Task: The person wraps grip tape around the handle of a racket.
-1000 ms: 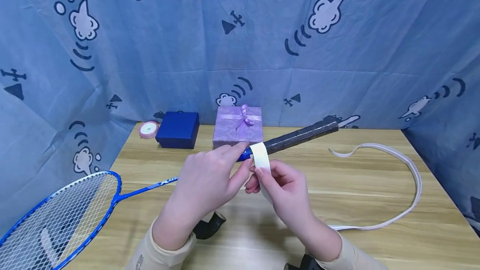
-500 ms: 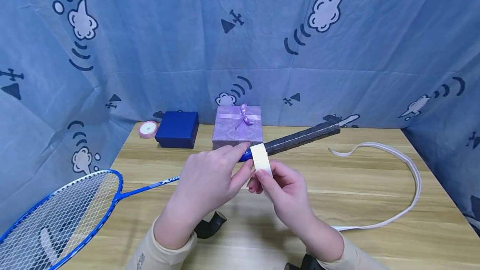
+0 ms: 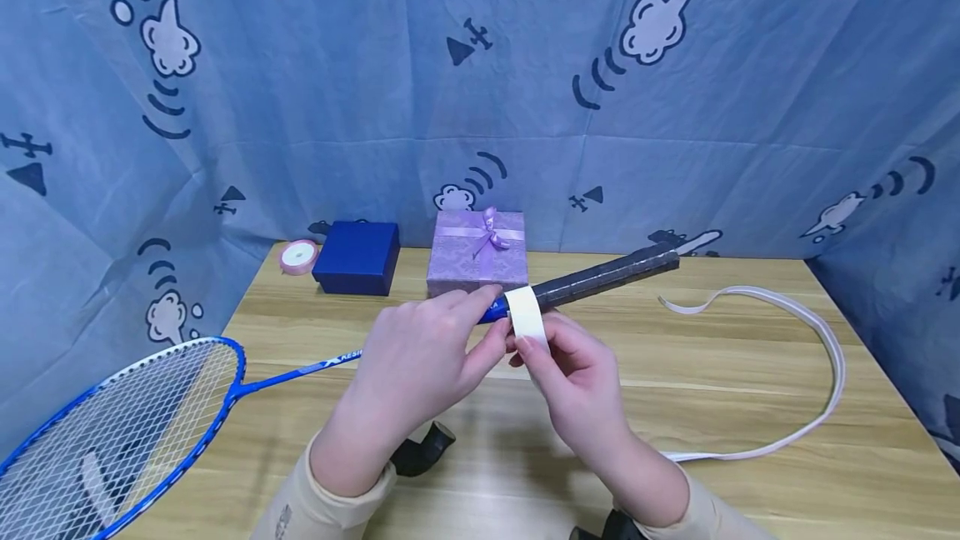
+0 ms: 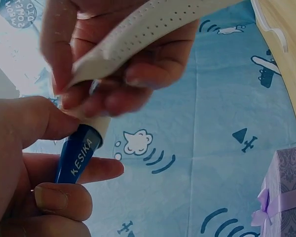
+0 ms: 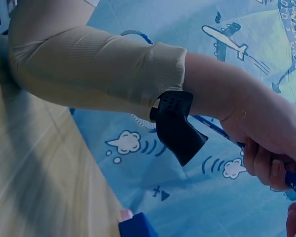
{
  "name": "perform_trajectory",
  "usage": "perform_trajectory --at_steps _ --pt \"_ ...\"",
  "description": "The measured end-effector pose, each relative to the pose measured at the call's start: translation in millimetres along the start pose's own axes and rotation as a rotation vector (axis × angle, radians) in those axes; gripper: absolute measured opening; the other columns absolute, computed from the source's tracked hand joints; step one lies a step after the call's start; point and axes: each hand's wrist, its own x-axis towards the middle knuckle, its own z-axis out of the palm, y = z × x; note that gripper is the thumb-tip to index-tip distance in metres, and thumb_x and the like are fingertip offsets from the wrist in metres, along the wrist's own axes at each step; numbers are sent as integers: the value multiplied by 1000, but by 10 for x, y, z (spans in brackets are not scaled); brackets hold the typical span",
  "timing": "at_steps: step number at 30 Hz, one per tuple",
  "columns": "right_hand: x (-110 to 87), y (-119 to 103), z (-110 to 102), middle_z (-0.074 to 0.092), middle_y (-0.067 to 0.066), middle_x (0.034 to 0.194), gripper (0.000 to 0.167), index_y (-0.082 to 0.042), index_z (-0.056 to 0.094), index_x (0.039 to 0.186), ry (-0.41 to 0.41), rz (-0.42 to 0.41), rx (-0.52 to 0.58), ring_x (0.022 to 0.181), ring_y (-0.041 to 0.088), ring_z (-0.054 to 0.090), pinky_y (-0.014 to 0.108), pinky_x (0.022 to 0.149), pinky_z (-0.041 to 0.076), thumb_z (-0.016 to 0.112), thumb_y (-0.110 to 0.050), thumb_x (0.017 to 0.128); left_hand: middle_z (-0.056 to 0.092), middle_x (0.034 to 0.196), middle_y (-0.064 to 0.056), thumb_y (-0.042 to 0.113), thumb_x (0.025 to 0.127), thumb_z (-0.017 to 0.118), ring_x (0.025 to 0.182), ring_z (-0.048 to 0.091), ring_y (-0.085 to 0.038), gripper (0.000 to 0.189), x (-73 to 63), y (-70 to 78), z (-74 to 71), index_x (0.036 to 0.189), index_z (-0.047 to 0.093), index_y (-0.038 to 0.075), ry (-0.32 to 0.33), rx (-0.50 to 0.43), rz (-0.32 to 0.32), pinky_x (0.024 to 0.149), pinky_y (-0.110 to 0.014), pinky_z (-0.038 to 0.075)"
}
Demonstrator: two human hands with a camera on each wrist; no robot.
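A blue badminton racket (image 3: 298, 372) lies slantwise across the head view, its bare black handle (image 3: 607, 275) pointing up to the right. My left hand (image 3: 423, 352) grips the racket by the blue cone (image 4: 78, 155) lettered KESIKA, just below the handle. White perforated grip tape (image 3: 528, 317) wraps over the handle's lower end, next to that cone. Its strip (image 4: 138, 37) runs through my right hand (image 3: 581, 369), which pinches it between thumb and fingers close beside the left fingertips. In the right wrist view, the left hand (image 5: 266, 131) curls round the racket.
A long loose white strip (image 3: 832, 357) curves over the table (image 3: 735, 382) on the right. At the back stand a purple gift box (image 3: 477, 252) with a bow, a dark blue box (image 3: 356, 258) and a pink ribbon roll (image 3: 298, 257). Behind them hangs a blue patterned curtain (image 3: 525, 107).
My right fingers have shifted slightly along the tape, up toward the handle, still pinching it. The left hand and the racket stay nearly in place.
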Motion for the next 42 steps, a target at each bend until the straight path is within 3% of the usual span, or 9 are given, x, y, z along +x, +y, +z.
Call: perform_trajectory --at_steps 7,15,20,26,31,37,42 --pt "-2 -23 2 71 2 91 15 11 68 97 -68 -29 84 78 14 70 30 69 61 54 17 97 65 70 7 33 97 68 47 36 -4 29 -3 1 -12 119 75 14 -5 1 -15 41 -19 23" --pt "1 -9 -8 68 5 90 16 8 70 96 -38 -46 15 74 16 66 28 65 59 56 17 95 63 70 9 32 97 66 49 40 -5 28 -14 8 -10 119 75 16 10 -31 3 42 -20 26" --pt "3 -10 -8 68 3 86 14 8 70 95 2 -12 -1 68 16 64 27 62 58 58 15 96 60 67 9 32 98 66 48 39 -4 28 -12 24 -19 119 75 17 6 -43 15 41 -19 25" --pt "2 -10 -7 64 9 73 13 8 68 99 -64 65 64 60 17 61 29 55 55 55 11 100 67 72 6 31 96 68 47 40 -6 29 -12 13 -19 118 76 14 26 -16 1 41 -19 24" --pt "2 -6 1 54 9 66 13 10 61 99 -87 142 89 53 17 49 31 45 43 50 6 104 68 72 5 32 96 68 47 38 -5 30 -12 7 -16 119 76 14 21 -10 -19 41 -19 23" --pt "-2 -19 12 43 6 60 17 8 65 105 -57 148 69 50 18 36 33 41 27 49 1 106 66 70 6 33 96 68 46 38 -6 29 -8 16 -8 117 76 15 31 1 -14 40 -20 22" --pt "-24 -28 24 47 7 57 11 4 64 107 -28 137 40 46 15 41 29 39 33 54 1 105 63 67 7 32 97 67 46 35 -4 28 -9 21 -11 118 75 17 20 5 -23 39 -20 22"
